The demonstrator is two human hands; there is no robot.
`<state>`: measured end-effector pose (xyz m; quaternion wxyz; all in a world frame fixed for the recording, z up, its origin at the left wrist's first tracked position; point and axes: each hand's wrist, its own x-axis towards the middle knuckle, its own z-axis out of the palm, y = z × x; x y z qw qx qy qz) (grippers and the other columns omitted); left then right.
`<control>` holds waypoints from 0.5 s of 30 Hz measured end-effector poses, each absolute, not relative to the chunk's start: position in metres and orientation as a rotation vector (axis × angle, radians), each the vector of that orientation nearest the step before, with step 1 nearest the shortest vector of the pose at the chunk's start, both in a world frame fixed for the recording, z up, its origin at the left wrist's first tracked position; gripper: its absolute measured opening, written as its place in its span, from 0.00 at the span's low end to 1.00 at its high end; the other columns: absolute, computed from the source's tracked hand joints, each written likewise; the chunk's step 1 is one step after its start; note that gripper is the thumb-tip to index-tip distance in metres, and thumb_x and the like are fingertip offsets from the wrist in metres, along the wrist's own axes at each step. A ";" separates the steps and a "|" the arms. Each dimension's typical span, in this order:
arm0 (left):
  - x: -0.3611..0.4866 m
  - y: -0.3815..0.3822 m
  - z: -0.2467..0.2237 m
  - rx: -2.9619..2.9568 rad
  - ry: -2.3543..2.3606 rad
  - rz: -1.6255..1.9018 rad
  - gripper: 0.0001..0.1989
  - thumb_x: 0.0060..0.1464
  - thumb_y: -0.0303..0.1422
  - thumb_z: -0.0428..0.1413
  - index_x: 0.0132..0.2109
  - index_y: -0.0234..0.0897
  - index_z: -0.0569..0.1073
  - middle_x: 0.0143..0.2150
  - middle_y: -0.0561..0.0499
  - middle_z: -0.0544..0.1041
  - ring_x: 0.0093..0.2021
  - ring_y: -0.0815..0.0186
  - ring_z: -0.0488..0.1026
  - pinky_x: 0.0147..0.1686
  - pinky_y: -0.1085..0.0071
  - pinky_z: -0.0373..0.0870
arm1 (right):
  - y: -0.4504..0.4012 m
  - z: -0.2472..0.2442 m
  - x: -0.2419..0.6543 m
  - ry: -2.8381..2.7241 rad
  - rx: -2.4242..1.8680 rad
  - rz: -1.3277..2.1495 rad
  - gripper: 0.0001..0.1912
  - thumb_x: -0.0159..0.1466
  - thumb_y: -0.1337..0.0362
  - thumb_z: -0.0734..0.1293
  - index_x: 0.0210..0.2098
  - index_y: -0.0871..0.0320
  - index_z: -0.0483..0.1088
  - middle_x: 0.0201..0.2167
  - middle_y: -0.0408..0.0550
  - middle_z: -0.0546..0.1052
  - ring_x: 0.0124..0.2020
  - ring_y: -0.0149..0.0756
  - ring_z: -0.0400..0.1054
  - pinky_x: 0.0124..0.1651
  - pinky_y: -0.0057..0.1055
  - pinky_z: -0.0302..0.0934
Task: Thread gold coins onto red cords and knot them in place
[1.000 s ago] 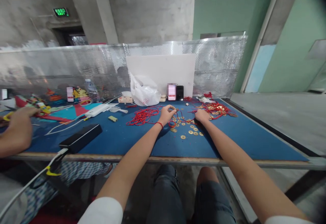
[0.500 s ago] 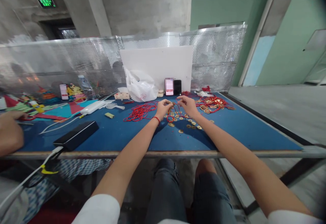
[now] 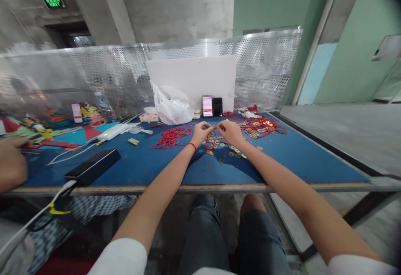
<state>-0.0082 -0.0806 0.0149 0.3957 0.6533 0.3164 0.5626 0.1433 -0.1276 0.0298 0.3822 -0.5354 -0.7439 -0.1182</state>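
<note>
My left hand (image 3: 201, 134), with a red cord bracelet at its wrist, pinches a small brass-coloured coin at its fingertips; the fingers partly hide it. My right hand (image 3: 231, 132) has thumb and forefinger closed on a red cord (image 3: 209, 145) close beside the coin. Loops of this cord hang below both hands. Loose brass-coloured coins (image 3: 222, 160) lie scattered on the blue tabletop (image 3: 203, 175) under and in front of the hands. A tangled heap of red cord (image 3: 173, 136) lies left of my left hand. To the right is a pile of coins strung on red cord (image 3: 265, 127).
A white plastic bag (image 3: 174, 107) and two phones (image 3: 207, 106) stand at the back against a white board (image 3: 194, 72). Left are a black box (image 3: 93, 166), a white power strip (image 3: 112, 132) and coloured paper pieces. Another person's hand (image 3: 12, 162) rests at the far left.
My right hand has moved slightly left to meet my left fingertips, and its raised, spread fingers have closed on the cord. My left hand stays nearly in place.
</note>
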 end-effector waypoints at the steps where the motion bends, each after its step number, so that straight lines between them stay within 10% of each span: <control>1: -0.008 -0.081 0.015 1.663 0.797 1.426 0.07 0.39 0.29 0.60 0.24 0.34 0.67 0.20 0.54 0.71 0.22 0.70 0.69 0.25 0.73 0.67 | -0.128 0.030 0.143 -1.908 -1.382 -0.304 0.08 0.60 0.65 0.62 0.32 0.57 0.73 0.31 0.46 0.77 0.31 0.33 0.67 0.33 0.28 0.52; 15: -0.007 -0.076 0.005 1.971 0.875 1.382 0.05 0.42 0.30 0.58 0.26 0.35 0.68 0.22 0.54 0.71 0.23 0.71 0.69 0.26 0.74 0.66 | -0.135 0.034 0.137 -1.886 -1.594 -0.189 0.10 0.58 0.61 0.63 0.31 0.58 0.75 0.30 0.51 0.77 0.33 0.38 0.69 0.34 0.28 0.55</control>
